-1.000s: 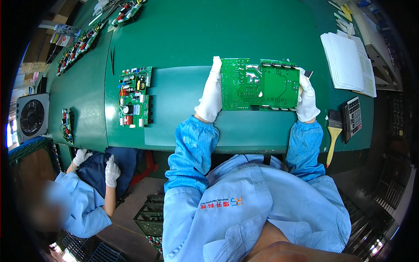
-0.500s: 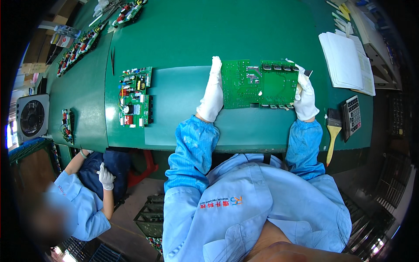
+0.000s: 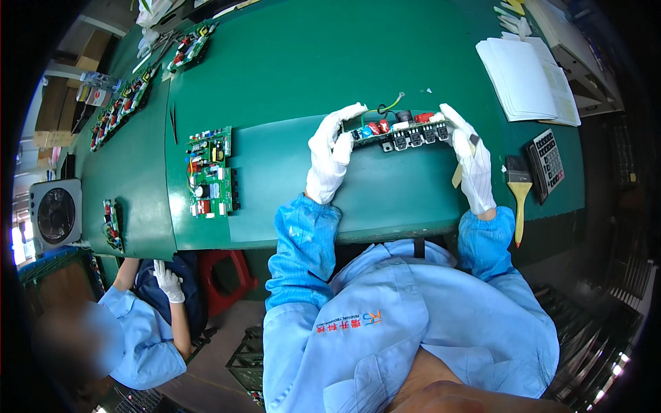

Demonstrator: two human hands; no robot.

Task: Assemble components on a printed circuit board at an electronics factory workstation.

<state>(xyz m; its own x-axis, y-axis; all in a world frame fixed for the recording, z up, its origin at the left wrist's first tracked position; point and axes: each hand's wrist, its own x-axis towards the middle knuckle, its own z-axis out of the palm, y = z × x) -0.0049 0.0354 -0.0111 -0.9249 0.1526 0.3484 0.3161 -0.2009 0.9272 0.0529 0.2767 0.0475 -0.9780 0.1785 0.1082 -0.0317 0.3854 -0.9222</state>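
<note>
Between my two white-gloved hands a circuit board [image 3: 405,133] is held up edge-on above the bench mat. Its components show along the top: red, blue and black parts, a row of black parts on the near edge, and a yellow-green wire [image 3: 392,106] standing up. My left hand [image 3: 329,157] closes on the board's left end. At the right end, my right hand [image 3: 473,167] grips with its fingers fairly straight. A small dark piece [image 3: 474,140] and a tan strip [image 3: 456,176] show at that hand; what they belong to is unclear.
Left of my hands lies another populated board [image 3: 212,172], with tweezers [image 3: 173,125] beyond it. More boards [image 3: 124,110] line the far left. On the right are papers [image 3: 520,79], a brush [image 3: 519,196] and a calculator [image 3: 547,165]. A co-worker [image 3: 148,330] sits at lower left near a fan [image 3: 56,213].
The board has been tilted from its flat green underside facing up to edge-on, components showing. My left hand's fingers have bent around its end. The view has shifted slightly.
</note>
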